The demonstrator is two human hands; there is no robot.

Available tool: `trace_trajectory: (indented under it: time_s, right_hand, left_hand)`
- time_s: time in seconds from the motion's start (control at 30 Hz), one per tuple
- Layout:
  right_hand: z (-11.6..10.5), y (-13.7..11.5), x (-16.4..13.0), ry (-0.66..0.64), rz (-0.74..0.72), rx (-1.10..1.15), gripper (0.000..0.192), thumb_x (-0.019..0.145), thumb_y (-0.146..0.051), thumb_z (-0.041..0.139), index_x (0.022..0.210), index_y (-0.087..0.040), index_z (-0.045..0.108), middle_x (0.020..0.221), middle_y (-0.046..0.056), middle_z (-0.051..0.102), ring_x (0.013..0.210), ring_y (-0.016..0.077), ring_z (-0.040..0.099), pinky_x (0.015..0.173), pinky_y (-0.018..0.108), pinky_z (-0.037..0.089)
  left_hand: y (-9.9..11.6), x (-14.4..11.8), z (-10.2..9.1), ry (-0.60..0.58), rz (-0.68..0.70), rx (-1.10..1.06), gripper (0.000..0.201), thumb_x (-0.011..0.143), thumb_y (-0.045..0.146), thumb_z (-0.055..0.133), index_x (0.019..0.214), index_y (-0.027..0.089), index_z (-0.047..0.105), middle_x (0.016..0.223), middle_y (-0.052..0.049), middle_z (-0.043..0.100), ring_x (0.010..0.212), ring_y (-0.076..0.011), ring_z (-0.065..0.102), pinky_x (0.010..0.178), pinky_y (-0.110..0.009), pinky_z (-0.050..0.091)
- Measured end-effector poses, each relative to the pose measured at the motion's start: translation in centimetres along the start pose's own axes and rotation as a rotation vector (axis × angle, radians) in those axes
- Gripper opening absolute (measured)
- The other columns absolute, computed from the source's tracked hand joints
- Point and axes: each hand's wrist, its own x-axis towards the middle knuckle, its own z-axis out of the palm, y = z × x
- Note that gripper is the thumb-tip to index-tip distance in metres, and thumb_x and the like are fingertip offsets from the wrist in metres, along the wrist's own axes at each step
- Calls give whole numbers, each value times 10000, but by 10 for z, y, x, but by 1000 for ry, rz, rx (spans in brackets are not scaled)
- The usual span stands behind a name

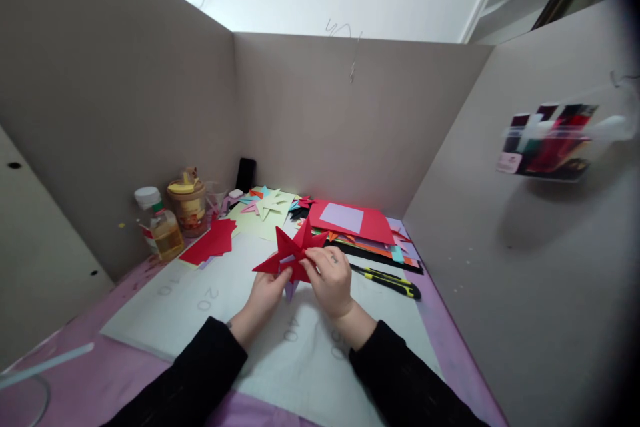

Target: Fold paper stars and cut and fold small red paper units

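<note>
A folded red paper star (303, 239) is held up over the white sheet in both hands. My left hand (269, 287) grips its lower left side, with the thumb in front and the other fingers mostly behind the paper. My right hand (330, 275) pinches the star's right side, fingertips near its middle. Pale lilac paper shows in the star's centre and as a point below it. To the right of my right hand lie black-and-yellow scissors (395, 281). Left of the star, a fanned stack of red paper (210, 242) rests on the sheet.
The white sheet (200, 333) with pencilled numbers covers much of the pink table. Paper stars (271, 203) and coloured paper stacks (380, 225) lie at the back. A bottle (167, 233), a tub (189, 207) and a phone (245, 175) stand back left. Grey panels surround the table.
</note>
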Motion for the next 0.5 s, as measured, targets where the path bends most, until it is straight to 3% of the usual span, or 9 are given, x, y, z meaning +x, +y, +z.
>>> trace_trajectory:
  time_s: [0.23,0.5]
  right_hand:
    - [1,-8,1,3,81,158,109,848,-211,578,860,-244,681,798,38,704,784,209,582,768,374,450]
    - [-6,-6,15,-46,346,325,127,839,-207,544,802,-230,663,781,28,673,785,192,579,717,312,456]
  left_hand:
    - [1,0,0,32,28,-29,249,718,287,680,933,163,696,972,-82,725,1013,-281,625,943,-389,440]
    - [8,-4,1,-43,6,-47,272,687,320,715,905,159,703,1000,-96,721,987,-287,636,908,-380,470]
